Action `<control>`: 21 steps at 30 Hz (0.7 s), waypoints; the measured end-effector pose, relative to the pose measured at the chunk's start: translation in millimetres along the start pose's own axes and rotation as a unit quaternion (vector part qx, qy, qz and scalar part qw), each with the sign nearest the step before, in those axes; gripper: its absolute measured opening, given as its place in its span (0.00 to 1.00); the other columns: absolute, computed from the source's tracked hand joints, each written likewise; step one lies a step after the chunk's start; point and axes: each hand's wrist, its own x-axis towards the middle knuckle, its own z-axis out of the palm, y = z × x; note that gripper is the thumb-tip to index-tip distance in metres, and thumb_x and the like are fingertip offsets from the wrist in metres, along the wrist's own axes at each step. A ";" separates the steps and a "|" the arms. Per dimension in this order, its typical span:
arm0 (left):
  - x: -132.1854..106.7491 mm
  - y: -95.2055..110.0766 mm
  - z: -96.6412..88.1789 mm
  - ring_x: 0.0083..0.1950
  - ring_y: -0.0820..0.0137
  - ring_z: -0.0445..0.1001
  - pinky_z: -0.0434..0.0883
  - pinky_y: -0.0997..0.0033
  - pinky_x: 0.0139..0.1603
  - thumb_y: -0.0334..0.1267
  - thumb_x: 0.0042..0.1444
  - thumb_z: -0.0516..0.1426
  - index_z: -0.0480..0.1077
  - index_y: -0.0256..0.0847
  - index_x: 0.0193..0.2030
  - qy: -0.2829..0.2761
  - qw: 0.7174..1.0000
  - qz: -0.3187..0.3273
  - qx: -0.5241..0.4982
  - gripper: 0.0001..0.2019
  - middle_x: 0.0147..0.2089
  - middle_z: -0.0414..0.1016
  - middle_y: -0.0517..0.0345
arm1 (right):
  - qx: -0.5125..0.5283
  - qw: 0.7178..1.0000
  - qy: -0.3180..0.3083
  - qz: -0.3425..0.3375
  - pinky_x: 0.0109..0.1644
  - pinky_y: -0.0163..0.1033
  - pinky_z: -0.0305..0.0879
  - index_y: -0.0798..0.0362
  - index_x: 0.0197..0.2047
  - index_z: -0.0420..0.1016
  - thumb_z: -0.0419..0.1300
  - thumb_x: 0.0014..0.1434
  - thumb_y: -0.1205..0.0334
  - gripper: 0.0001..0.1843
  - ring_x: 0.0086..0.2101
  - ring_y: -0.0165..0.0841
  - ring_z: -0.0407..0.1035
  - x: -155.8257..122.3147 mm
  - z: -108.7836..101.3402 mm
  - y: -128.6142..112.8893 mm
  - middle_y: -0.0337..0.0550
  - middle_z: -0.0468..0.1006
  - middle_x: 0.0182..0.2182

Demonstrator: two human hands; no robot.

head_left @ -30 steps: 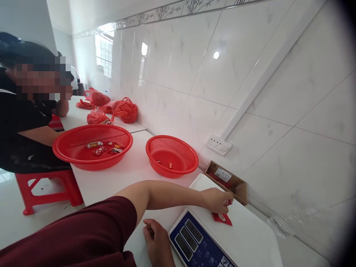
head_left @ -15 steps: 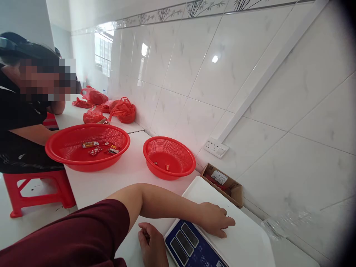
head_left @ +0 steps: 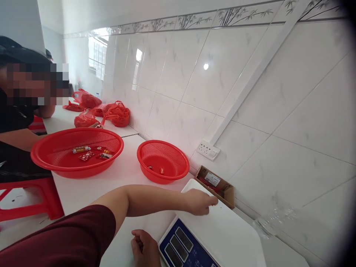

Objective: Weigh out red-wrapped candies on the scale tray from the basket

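My left hand [head_left: 201, 202], at the end of the arm in a maroon sleeve, hovers over the white pan [head_left: 226, 230] of a digital scale. Its fingers are pressed together, and anything between them is hidden. A few tiny dark specks show on the pan. Below that arm, my right hand [head_left: 146, 249] rests loosely curled on the white table, its hollow seemingly bare. It lies beside the scale's blue panel [head_left: 182, 246], whose three display windows look dark. A smaller red basket [head_left: 164, 178] holds a couple of small wrapped pieces.
A larger red basket [head_left: 83, 172] holds several wrapped snacks. Red plastic bags [head_left: 116, 114] lie farther back. Along the wall are a cardboard box [head_left: 229, 195], a socket [head_left: 208, 150] and a clear plastic container [head_left: 274, 222]. Another person [head_left: 16, 118] sits at the left by a red stool [head_left: 47, 196].
My left hand has drawn back across the pan toward the box side, and its fingers have closed together. My right hand stays curled by the scale. The view has shifted slightly.
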 end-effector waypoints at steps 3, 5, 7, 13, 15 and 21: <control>-3.4 -25.9 -24.7 0.42 0.63 0.73 0.66 0.69 0.34 0.35 0.56 0.46 0.58 0.47 0.52 0.050 0.997 -0.054 0.000 0.17 0.45 0.73 0.55 | 0.019 1.000 0.008 -0.003 0.34 0.38 0.69 0.54 0.38 0.77 0.53 0.52 0.59 0.15 0.29 0.35 0.73 0.6 1.7 3.0 0.46 0.79 0.28; -5.7 -49.8 -38.1 0.43 0.62 0.73 0.66 0.68 0.35 0.36 0.57 0.45 0.57 0.46 0.54 0.076 0.992 -0.100 -0.001 0.17 0.45 0.73 0.53 | 0.030 1.000 0.009 0.000 0.34 0.37 0.69 0.54 0.38 0.77 0.54 0.52 0.58 0.15 0.29 0.35 0.73 0.7 2.4 4.5 0.45 0.79 0.28; -10.6 -76.2 -46.5 0.43 0.62 0.72 0.66 0.68 0.36 0.37 0.58 0.45 0.55 0.45 0.55 0.090 0.985 -0.146 -0.007 0.17 0.46 0.72 0.52 | 0.038 0.999 0.008 -0.002 0.34 0.37 0.69 0.53 0.38 0.77 0.54 0.52 0.58 0.15 0.29 0.34 0.73 0.6 2.9 5.6 0.45 0.79 0.29; -43.0 -128.4 -46.2 0.48 0.56 0.70 0.65 0.59 0.45 0.54 0.58 0.46 0.60 0.39 0.55 0.071 0.969 -0.233 -0.038 0.25 0.49 0.71 0.44 | 0.073 0.997 0.010 0.009 0.35 0.37 0.69 0.53 0.38 0.77 0.55 0.53 0.55 0.15 0.29 0.34 0.73 0.5 7.0 12.2 0.45 0.79 0.28; -55.7 -125.4 -42.8 0.53 0.54 0.67 0.60 0.53 0.52 0.57 0.57 0.47 0.64 0.41 0.52 0.073 0.970 -0.227 -0.042 0.25 0.52 0.70 0.44 | 0.078 0.997 0.008 0.010 0.34 0.37 0.69 0.53 0.38 0.77 0.55 0.53 0.53 0.16 0.29 0.34 0.73 1.2 7.9 14.3 0.45 0.79 0.29; -88.5 -68.8 -26.3 0.55 0.68 0.65 0.62 0.70 0.53 0.51 0.63 0.41 0.63 0.43 0.54 0.143 0.980 -0.107 -0.087 0.22 0.54 0.68 0.53 | 0.048 0.999 -0.004 0.005 0.35 0.38 0.70 0.54 0.39 0.77 0.55 0.52 0.54 0.17 0.29 0.37 0.74 1.7 2.2 13.4 0.47 0.80 0.28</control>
